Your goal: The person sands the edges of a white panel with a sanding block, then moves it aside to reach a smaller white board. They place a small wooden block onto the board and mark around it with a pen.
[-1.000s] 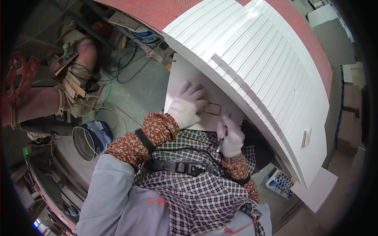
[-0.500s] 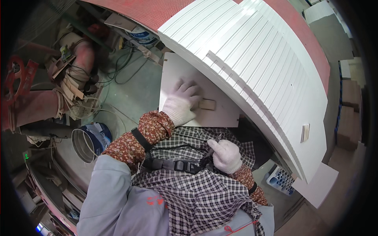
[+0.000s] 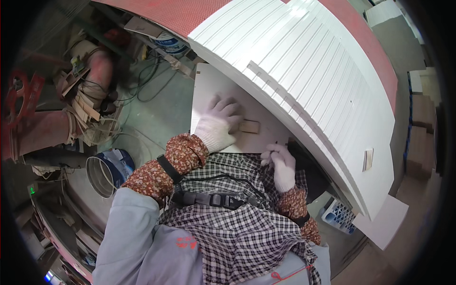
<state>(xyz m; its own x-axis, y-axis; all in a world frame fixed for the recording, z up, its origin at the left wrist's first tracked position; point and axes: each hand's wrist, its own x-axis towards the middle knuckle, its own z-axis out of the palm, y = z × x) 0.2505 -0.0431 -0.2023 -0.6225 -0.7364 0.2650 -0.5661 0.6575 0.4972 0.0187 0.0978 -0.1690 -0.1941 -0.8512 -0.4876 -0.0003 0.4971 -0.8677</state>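
My left hand (image 3: 218, 121), in a white knit glove, lies with fingers spread on a flat pale panel (image 3: 266, 109) in front of me. Just right of its fingers, a small tan rectangular piece (image 3: 249, 126) lies on the panel; whether my hand touches it is hard to tell. At the panel's near edge is my gloved right hand (image 3: 281, 164), its fingers curled together. What they hold, if anything, is hidden. Beyond the panel rises a stack of white grooved boards (image 3: 304, 66) on a red surface (image 3: 175, 14). Another small tan piece (image 3: 368, 160) rests on the stack.
To the left, an open metal can (image 3: 107, 173) lies tilted on the floor, with cables behind it. Red pipes (image 3: 42, 130) and scrap strips stand farther left. A blue-and-white plastic basket (image 3: 338, 216) and a white sheet (image 3: 384, 221) are at lower right.
My right hand has moved up and away from my waist to the panel's near edge. The thin dark object it held no longer shows. My left hand stays put.
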